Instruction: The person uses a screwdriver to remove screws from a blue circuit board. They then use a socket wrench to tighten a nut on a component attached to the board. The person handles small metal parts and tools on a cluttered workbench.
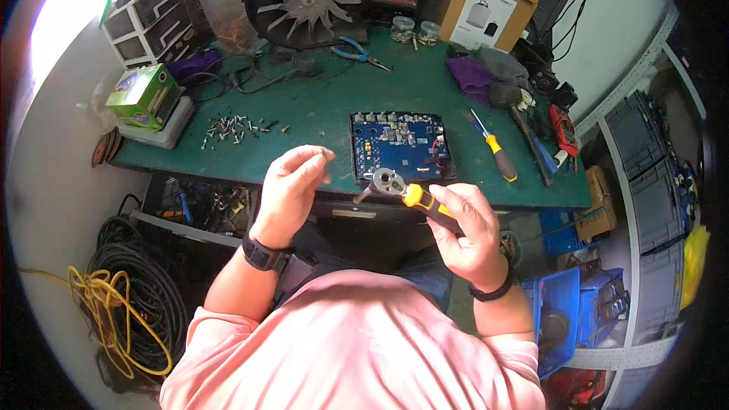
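My left hand is pinched closed near the bench's front edge; whatever sits at its fingertips is too small to name. In my right hand is a ratchet tool with a yellow-and-black handle, its silver head angled leftward in front of a blue circuit board in a dark housing. Loose screws and bolts lie on the green bench to the left. A yellow-and-grey screwdriver rests right of the board.
Pliers, a finned wheel and a cardboard box occupy the back. Hand tools cluster at the right end. An open drawer and coiled cables are low left; blue crates and shelving are right.
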Motion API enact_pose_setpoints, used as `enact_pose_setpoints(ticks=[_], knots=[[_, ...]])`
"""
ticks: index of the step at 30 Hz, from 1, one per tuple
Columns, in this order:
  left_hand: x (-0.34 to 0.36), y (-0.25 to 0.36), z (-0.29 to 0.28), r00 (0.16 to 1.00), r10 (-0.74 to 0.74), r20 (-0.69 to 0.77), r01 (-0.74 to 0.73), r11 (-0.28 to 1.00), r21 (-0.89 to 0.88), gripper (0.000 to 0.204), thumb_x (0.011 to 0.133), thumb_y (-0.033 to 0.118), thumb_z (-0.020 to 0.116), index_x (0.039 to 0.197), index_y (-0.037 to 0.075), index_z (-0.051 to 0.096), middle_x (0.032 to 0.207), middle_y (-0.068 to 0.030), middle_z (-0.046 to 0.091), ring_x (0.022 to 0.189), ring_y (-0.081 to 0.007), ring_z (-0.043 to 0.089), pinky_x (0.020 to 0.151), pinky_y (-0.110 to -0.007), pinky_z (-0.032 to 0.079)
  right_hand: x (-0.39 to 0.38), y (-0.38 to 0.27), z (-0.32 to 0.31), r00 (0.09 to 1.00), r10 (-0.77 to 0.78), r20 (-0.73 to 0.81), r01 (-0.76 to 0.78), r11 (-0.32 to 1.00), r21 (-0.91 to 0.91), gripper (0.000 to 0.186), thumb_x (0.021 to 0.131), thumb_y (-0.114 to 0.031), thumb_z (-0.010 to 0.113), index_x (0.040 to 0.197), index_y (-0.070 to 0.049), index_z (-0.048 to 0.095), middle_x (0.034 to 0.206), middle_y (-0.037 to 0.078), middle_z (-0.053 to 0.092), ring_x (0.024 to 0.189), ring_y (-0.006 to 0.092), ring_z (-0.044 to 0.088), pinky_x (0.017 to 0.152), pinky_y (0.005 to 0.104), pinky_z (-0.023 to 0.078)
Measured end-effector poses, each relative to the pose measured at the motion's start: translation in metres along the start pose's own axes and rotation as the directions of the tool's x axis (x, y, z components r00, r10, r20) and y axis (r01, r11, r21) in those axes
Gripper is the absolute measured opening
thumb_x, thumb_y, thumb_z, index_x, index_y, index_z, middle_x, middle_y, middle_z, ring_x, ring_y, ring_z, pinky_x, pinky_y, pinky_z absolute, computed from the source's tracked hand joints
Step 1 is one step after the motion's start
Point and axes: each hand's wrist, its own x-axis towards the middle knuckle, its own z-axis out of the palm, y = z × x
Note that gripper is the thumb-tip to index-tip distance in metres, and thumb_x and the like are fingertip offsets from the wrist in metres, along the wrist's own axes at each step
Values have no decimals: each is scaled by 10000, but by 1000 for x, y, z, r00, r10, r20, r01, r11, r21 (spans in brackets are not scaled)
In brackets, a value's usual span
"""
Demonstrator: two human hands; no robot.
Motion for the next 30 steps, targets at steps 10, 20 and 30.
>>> enact_pose_setpoints(ticks=[10, 20, 30], knots=[[1, 16, 31, 985, -77, 155, 119, 950, -289, 167, 905, 110, 626, 985, -35, 649, 938, -99, 632, 796, -193, 561, 713, -300, 460, 16, 3, 3, 985, 7, 170, -10, 1000, 17, 475, 725, 27, 683, 1185, -13, 576, 983, 145, 587, 822, 322, 629, 695, 393, 537], [-1, 32, 32, 981, 141, 136, -192, 832, 521, 112, 891, 31, 665, 991, -18, 654, 920, -76, 668, 844, -138, 627, 763, -270, 508, 10, 10, 3, 992, 14, 126, -19, 999, 39, 453, 731, 27, 692, 1169, -19, 590, 973, 144, 587, 825, 327, 628, 688, 398, 530], [-4, 74, 48, 829, 156, 536, -558, 291, 778, 167, 717, -11, 748, 878, 29, 726, 784, -88, 624, 723, -225, 607, 655, -299, 477, 7, 3, 2, 986, -4, 166, 8, 1000, -22, 460, 712, 44, 684, 1159, -16, 597, 939, 131, 584, 799, 305, 624, 673, 388, 531]])
